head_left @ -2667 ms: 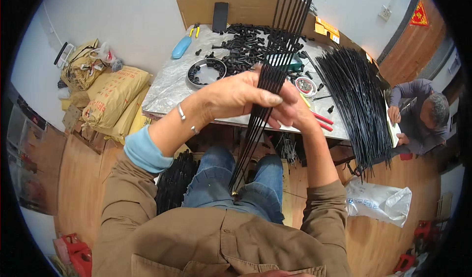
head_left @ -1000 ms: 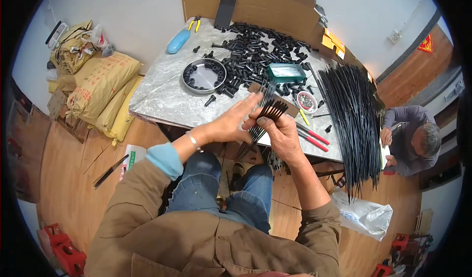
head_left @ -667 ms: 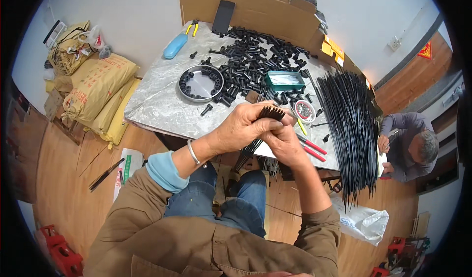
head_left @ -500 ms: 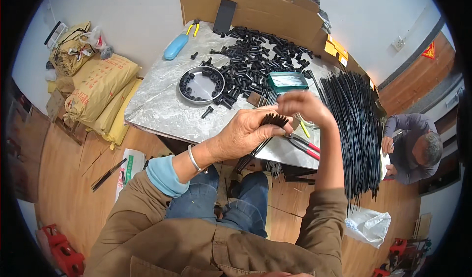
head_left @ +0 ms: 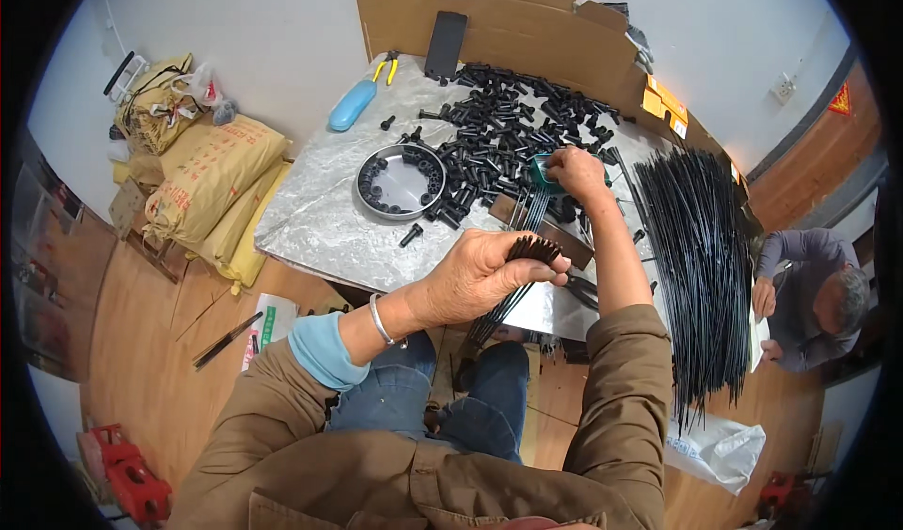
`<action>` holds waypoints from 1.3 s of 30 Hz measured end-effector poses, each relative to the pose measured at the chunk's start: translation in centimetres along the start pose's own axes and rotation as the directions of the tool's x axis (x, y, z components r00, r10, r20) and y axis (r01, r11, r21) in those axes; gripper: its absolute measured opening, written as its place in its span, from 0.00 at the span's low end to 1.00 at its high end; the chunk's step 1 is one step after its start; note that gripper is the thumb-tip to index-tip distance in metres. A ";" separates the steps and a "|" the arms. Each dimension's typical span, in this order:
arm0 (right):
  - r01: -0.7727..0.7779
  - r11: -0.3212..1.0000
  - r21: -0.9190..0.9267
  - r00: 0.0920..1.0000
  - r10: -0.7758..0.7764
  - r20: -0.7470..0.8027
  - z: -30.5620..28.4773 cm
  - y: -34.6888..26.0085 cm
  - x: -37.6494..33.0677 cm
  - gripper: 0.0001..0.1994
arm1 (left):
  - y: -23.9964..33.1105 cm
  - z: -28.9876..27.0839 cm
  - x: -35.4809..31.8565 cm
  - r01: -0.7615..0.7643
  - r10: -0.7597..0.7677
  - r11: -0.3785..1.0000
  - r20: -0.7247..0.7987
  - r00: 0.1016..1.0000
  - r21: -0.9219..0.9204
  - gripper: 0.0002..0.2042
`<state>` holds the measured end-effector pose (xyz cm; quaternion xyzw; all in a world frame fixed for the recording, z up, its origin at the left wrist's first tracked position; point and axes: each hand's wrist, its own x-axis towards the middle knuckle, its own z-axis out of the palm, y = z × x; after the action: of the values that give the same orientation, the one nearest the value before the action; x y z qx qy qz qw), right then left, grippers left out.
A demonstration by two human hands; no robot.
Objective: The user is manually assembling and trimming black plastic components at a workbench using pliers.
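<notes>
My left hand (head_left: pixel 489 268) is wrapped round a bundle of thin black rods (head_left: pixel 535 248). Their upper ends fan out above my thumb, and their lower parts slant down past the table's front edge. Further off, my right hand (head_left: pixel 576 169) reaches into a small green tray (head_left: pixel 540 174), fingers bent together; whatever they pinch is hidden. Several dark rods (head_left: pixel 531 210) lie just on the near side of that tray, next to a brown block (head_left: pixel 508 210). Behind it spreads a heap of black bolts (head_left: pixel 499 107).
On the table (head_left: pixel 310 205) are a round metal dish (head_left: pixel 400 191) of black nuts, a blue case (head_left: pixel 354 107), yellow-handled pliers (head_left: pixel 387 65) and a dark flat slab (head_left: pixel 446 46). A large sheaf of black rods (head_left: pixel 701 267) is at right, near another person (head_left: pixel 818 295). Cardboard (head_left: pixel 508 27) lines the back.
My right hand has moved away from the bundle, out to the green tray, and its fingers have dipped in. My left hand still grips the rods. The whole view has shifted slightly.
</notes>
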<state>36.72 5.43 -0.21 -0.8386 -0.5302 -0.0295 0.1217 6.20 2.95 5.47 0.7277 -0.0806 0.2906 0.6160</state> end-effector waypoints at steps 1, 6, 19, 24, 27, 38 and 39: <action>0.024 0.998 -0.052 1.000 -0.024 0.001 0.0 0.0 0.0 0.07 | 0.2 0.0 0.1 -0.001 0.001 1.000 0.000 1.000 -0.001 0.11; 0.143 0.967 -0.210 0.977 -0.172 -0.124 0.6 0.9 0.0 0.06 | 1.2 0.2 0.5 0.015 -0.017 0.995 0.011 1.000 0.101 0.09; 0.270 0.405 0.874 0.894 0.232 -0.384 -7.8 -4.5 -6.4 0.07 | 0.4 0.2 0.4 0.059 -0.059 0.998 -0.040 0.997 -0.018 0.11; 0.447 0.600 0.663 0.880 -0.162 -0.446 -12.7 -9.3 -16.8 0.04 | 0.4 0.0 0.6 0.066 -0.066 0.998 -0.041 0.997 0.010 0.10; 0.405 0.738 0.540 0.888 -0.176 -0.425 -14.0 -10.7 -20.6 0.02 | 0.2 0.1 0.6 0.057 -0.056 0.998 -0.034 0.998 0.016 0.10; 0.440 0.781 0.444 0.841 -0.185 -0.508 -14.3 -11.2 -21.9 0.07 | 1.0 0.9 0.5 0.078 -0.076 0.996 -0.037 0.996 0.045 0.09; 0.443 0.778 0.446 0.840 -0.187 -0.509 -14.3 -11.2 -21.9 0.07 | 1.0 1.0 0.4 0.078 -0.076 0.995 -0.034 0.997 0.063 0.09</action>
<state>18.28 -12.69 11.64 -0.6353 -0.6110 -0.0846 0.4647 6.42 1.93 6.46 0.7452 -0.0337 0.2805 0.6040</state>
